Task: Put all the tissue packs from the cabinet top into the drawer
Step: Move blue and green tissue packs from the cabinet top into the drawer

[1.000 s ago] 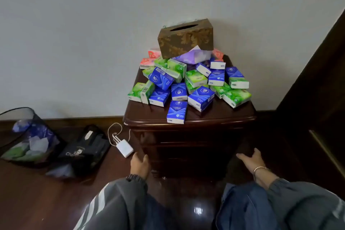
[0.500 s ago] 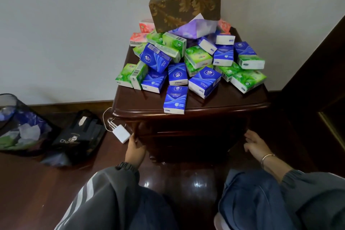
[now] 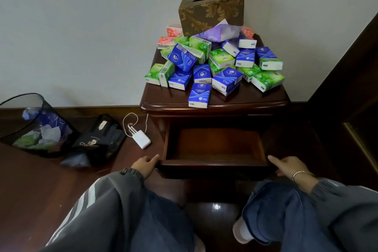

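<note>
Dozens of small plastic-wrapped tissue packs, blue, green and a few red, are lying heaped on the dark wooden cabinet top, none yet in the empty pulled-out wooden drawer below it. Left hand and right hand are resting loosely open at the drawer's front corners, holding nothing. Judgement: packs are light, soft, slippery-filmed; pinching across the broad faces, starting with the lone blue front pack nearest the drawer.

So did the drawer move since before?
Yes. The drawer has slid out of the cabinet toward the person, and its front now sits well forward of the cabinet top's edge, open between both hands.
</note>
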Tool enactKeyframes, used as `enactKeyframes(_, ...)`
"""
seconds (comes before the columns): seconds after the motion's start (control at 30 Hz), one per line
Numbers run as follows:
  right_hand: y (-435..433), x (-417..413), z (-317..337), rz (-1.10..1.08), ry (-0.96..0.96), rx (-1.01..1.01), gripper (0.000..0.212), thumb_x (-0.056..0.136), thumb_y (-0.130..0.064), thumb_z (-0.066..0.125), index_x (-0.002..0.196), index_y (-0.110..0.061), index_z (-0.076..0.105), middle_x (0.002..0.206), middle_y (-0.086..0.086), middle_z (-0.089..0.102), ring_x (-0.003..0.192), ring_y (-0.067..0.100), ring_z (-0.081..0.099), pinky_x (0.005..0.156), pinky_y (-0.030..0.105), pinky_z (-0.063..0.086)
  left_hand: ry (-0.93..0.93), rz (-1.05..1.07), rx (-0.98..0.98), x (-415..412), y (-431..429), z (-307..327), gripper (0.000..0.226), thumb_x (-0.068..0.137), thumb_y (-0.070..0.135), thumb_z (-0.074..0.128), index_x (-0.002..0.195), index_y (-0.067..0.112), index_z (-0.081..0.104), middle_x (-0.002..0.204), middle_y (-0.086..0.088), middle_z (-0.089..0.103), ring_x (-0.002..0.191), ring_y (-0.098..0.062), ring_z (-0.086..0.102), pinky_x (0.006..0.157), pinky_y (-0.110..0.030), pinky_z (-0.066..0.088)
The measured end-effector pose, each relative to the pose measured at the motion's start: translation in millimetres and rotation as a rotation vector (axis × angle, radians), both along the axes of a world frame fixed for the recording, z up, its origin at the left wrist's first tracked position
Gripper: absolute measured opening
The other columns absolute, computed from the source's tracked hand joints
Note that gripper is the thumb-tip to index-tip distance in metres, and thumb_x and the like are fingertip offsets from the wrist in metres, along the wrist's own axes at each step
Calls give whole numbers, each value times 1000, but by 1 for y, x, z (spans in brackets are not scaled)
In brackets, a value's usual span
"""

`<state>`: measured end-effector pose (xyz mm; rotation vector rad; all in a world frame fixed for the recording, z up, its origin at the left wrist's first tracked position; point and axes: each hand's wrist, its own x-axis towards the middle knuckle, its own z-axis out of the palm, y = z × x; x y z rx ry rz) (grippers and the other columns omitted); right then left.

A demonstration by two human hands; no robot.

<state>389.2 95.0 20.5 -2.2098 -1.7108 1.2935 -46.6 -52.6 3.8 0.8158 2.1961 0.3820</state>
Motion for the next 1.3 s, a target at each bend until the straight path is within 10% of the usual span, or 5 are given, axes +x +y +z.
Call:
enactKeyframes(0.13,-21,-2,17,172,-228,-42,58,85,-64,48,68,-9,59,69,7,62,75,28,65,63,30,45,45,-74,-70,4,-25,5,40,92,49,51,69,17,61,77,-5,66,77,-23,62,66,-27,43)
enactKeyframes(0.33,-40,-8,29,153,-285,-242,73,93,-59,30,126,4,48,92,16,67,55,22,66,45,23,46,-6,-136,-174,9,-57,11,38,91,43,56,63,18,65,65,0,66,66,-17,63,67,-25,48)
enactKeyframes(0.73,-60,-7,32,219,-349,-376,77,93,-62,24,127,4,44,73,11,56,51,24,61,38,24,48,176,-370,-446,15,-68,25,56,89,57,49,121,14,63,123,-6,62,112,-22,58,101,-32,43)
enactKeyframes(0.87,-57,-12,36,335,-395,-296,73,94,-62,20,104,-3,62,89,9,68,66,19,63,63,28,54,151,-363,-448,19,-64,31,54,95,52,42,123,10,62,126,-9,61,115,-24,57,101,-30,41)
enactKeyframes(1.3,-5,-90,155,342,-116,768,19,84,-42,58,82,-25,65,86,1,70,82,26,63,68,32,49,375,-91,614,61,34,164,25,93,38,50,89,19,64,80,4,65,78,-17,60,68,-26,38)
